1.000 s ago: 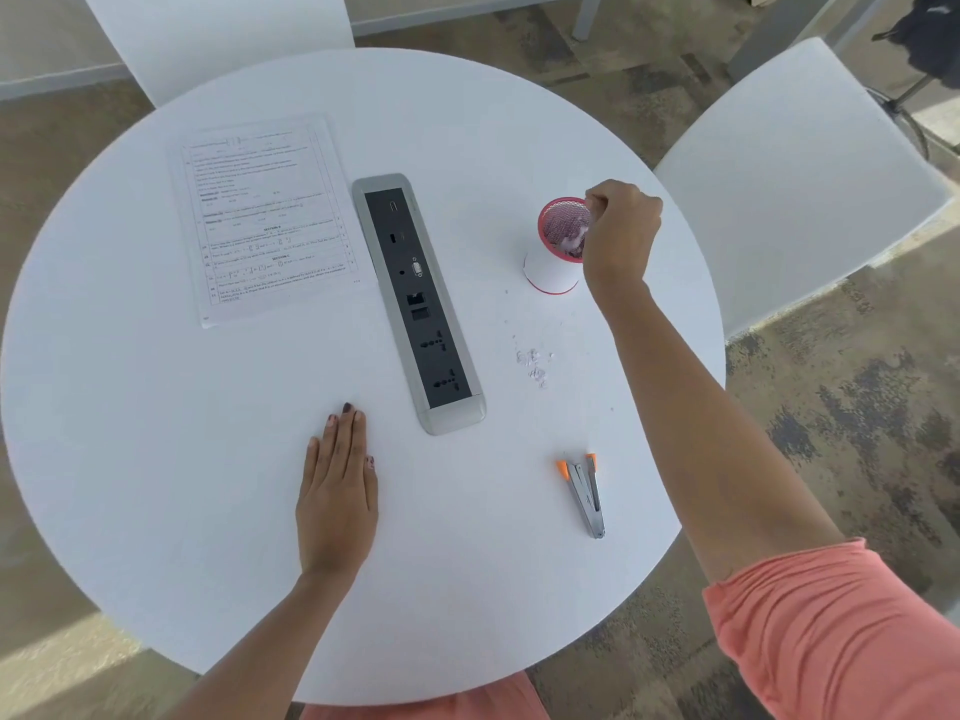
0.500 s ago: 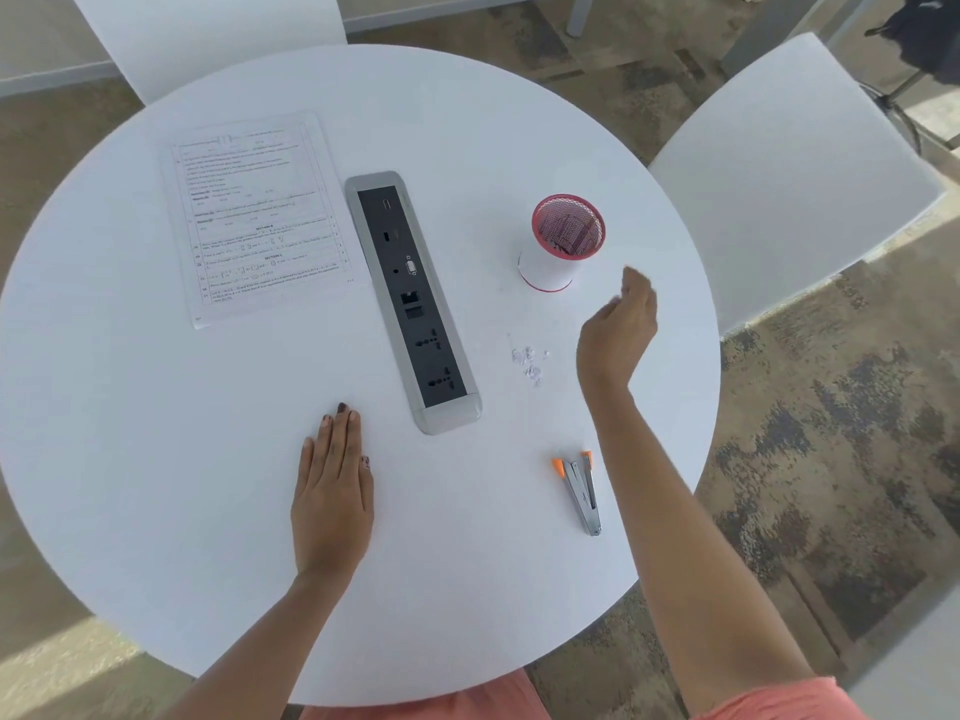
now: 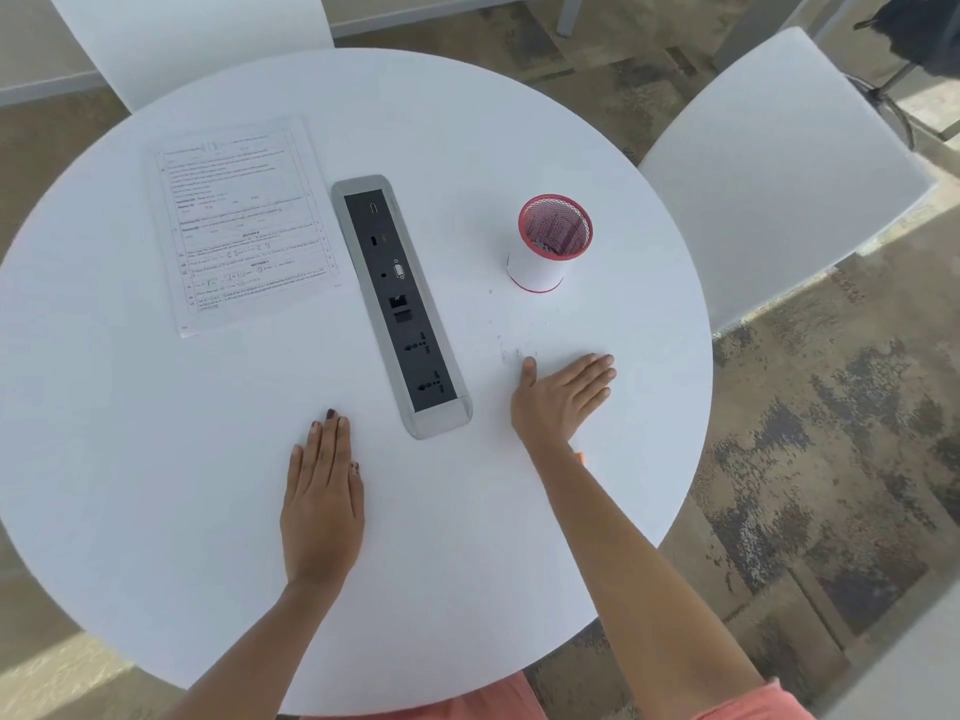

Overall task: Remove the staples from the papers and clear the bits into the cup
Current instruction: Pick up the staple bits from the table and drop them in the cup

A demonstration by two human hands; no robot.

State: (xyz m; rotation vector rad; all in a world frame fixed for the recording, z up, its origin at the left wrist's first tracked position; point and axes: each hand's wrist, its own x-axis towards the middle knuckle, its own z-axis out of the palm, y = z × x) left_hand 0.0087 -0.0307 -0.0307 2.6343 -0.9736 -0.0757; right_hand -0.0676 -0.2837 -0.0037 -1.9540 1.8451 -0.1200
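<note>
Smooth round table [image 3: 467, 122] bears left hand [image 3: 322, 506], right hand [image 3: 558, 402], fingers [image 3: 592, 374] straight and flat.

You sit at a round white table [image 3: 156, 459] with a grey socket panel [image 3: 400, 304] set into its middle. A white chair [image 3: 182, 39] stands beyond it to your left, a second white chair [image 3: 779, 174] to your right. Mottled beige-grey carpet [image 3: 831, 459] covers the floor, sunlit at lower left.

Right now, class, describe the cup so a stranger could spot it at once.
On the round white table, look right of the grey socket strip. The cup stands upright there: red mesh rim, white wrap, the only tall thing.
</note>
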